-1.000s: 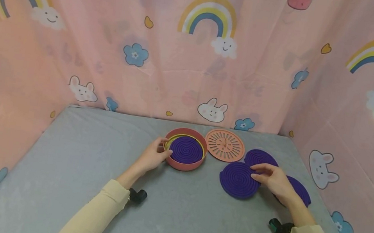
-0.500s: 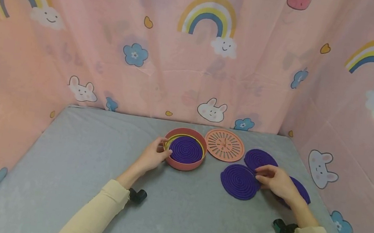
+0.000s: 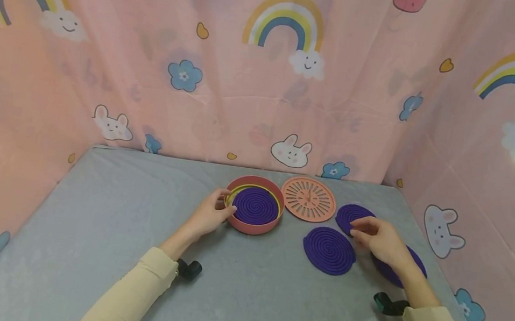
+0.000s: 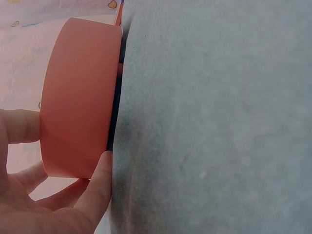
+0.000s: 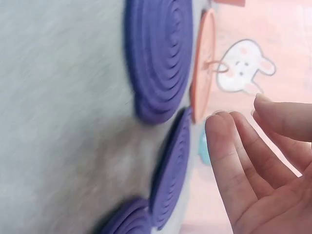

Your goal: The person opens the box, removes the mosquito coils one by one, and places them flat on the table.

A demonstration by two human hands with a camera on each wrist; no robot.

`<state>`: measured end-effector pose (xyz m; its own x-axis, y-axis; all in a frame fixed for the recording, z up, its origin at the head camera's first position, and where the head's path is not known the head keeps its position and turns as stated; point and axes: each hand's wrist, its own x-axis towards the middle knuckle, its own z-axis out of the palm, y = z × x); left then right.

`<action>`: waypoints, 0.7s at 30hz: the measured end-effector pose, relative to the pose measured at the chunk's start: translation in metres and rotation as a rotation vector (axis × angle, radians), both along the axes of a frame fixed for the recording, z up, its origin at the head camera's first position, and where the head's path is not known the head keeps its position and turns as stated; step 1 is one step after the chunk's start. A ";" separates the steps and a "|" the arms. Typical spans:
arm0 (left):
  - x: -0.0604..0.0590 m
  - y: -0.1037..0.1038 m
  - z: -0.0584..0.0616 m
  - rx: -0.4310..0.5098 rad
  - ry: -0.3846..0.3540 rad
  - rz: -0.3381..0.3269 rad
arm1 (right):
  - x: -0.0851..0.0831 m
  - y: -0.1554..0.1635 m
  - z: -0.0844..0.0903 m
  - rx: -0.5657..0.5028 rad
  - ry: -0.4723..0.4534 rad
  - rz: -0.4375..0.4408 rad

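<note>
While the left hand [image 3: 209,215] keeps gripping the round pink plastic dish [image 3: 254,205], the right hand [image 3: 381,241], fingers relaxed and empty, has lifted off the near purple spiral coil mat [image 3: 328,250].

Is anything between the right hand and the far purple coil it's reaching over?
Nothing visible. The right hand hovers with relaxed fingers directly above the far purple coil; only open air separates them, and the slotted lid lies off to the side.

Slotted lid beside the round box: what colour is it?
The lid is salmon pink; head view shows it best.

Head camera looks down over the gray table [image 3: 83,224]; wrist cameras skim it sideways (very close).
</note>
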<state>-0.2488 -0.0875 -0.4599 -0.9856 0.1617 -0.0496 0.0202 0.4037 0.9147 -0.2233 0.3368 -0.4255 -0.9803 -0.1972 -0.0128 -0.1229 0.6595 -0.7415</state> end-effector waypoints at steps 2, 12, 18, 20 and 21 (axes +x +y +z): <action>0.000 0.000 0.000 -0.002 0.003 0.001 | -0.001 -0.006 0.004 -0.007 0.012 0.000; 0.000 0.001 0.001 -0.017 0.000 0.006 | -0.003 -0.044 0.022 -0.023 0.021 0.005; -0.001 0.000 0.000 -0.003 -0.002 0.005 | -0.008 -0.065 0.026 -0.091 0.027 0.023; -0.001 0.000 0.000 0.006 0.002 0.002 | -0.010 -0.072 0.027 -0.096 0.031 0.020; -0.001 0.000 0.000 0.009 0.002 0.002 | -0.010 -0.076 0.027 -0.097 0.035 0.018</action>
